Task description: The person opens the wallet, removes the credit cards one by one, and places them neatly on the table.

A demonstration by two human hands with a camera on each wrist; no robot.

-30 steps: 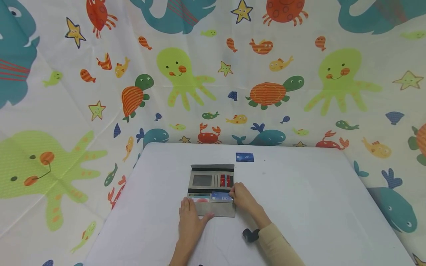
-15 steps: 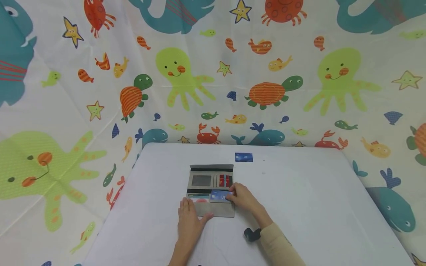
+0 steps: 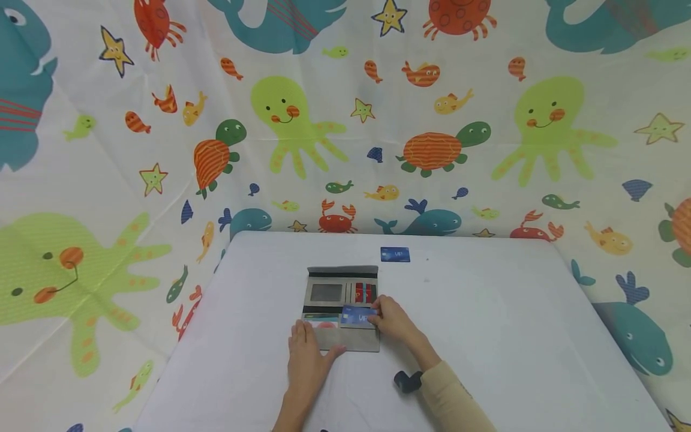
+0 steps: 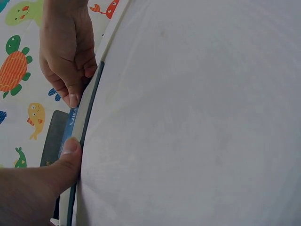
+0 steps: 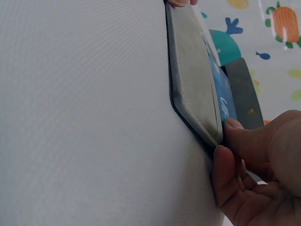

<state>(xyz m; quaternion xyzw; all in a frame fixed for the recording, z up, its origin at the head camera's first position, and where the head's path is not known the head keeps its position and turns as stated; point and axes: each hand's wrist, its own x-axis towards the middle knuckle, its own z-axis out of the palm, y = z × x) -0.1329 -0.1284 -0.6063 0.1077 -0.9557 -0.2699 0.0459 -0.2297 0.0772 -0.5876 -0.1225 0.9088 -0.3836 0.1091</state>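
Observation:
A grey wallet (image 3: pixel 341 306) lies open on the white table (image 3: pixel 486 336), with red cards in its upper slots. My left hand (image 3: pixel 309 359) lies flat on the wallet's near flap, thumb on its edge (image 4: pixel 70 150). My right hand (image 3: pixel 393 321) pinches a blue card (image 3: pixel 357 316) that sticks partly out of the wallet's lower pocket. In the right wrist view the blue card (image 5: pixel 225 96) shows behind the grey flap (image 5: pixel 193 80), my fingertips (image 5: pixel 230 129) at its end. In the left wrist view the right hand (image 4: pixel 66 56) holds the card's edge (image 4: pixel 71 122).
A second blue card (image 3: pixel 395 254) lies flat near the table's far edge. A small dark object (image 3: pixel 407 380) sits by my right wrist. A sea-creature patterned cloth (image 3: pixel 345 120) hangs behind and round the table.
The blue card has slid a little further up out of the lower pocket under my right hand. The left hand stays put.

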